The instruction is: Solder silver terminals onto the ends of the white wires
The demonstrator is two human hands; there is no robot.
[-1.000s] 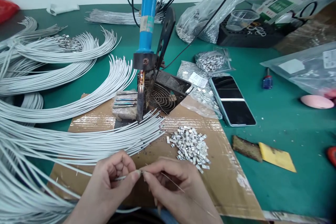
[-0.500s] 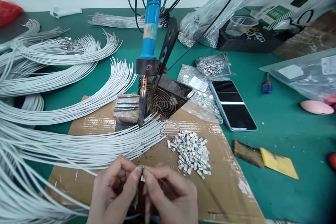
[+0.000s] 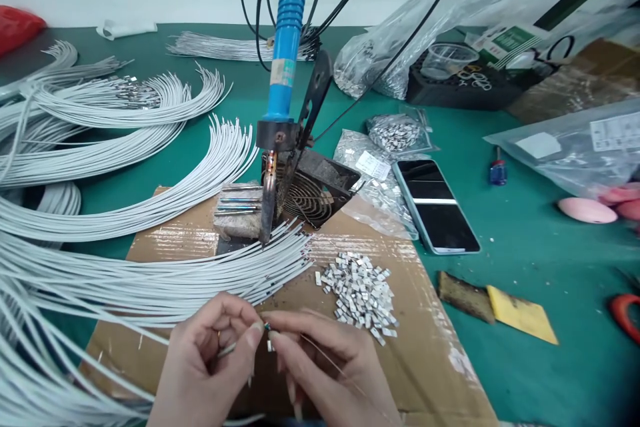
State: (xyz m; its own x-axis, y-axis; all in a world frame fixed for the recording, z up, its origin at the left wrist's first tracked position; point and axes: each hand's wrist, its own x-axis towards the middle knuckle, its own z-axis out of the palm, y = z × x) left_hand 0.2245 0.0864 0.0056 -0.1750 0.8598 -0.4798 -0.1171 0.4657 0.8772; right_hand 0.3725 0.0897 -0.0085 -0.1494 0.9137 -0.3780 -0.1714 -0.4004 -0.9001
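Note:
My left hand (image 3: 213, 353) is closed in a pinch on a white cable (image 3: 227, 350), whose coloured tip shows at the fingertips. Close beside it, my right hand (image 3: 333, 360) is pinched at the same spot, with a thin wire (image 3: 324, 355) running back across its fingers. Just below the fingertips a small silver metal tab (image 3: 271, 346) shows; I cannot tell what it is joined to. A heap of similar metal tabs (image 3: 365, 293) lies to the right on the cardboard (image 3: 425, 360). Behind my hands, a bundle of white cables (image 3: 200, 280) points its ends rightward.
A blue-handled soldering iron (image 3: 280, 90) hangs tip-down above the cardboard, beside a black fan (image 3: 320, 187) and a grey block (image 3: 237, 210) with metal rods. A phone (image 3: 440, 207), a screwdriver (image 3: 498, 170) and a yellow sponge (image 3: 521, 313) lie to the right.
My fingertips have parted slightly, and both hands have shifted a little outward. The coloured cable tip and the thin wire show more clearly. The view has shifted slightly.

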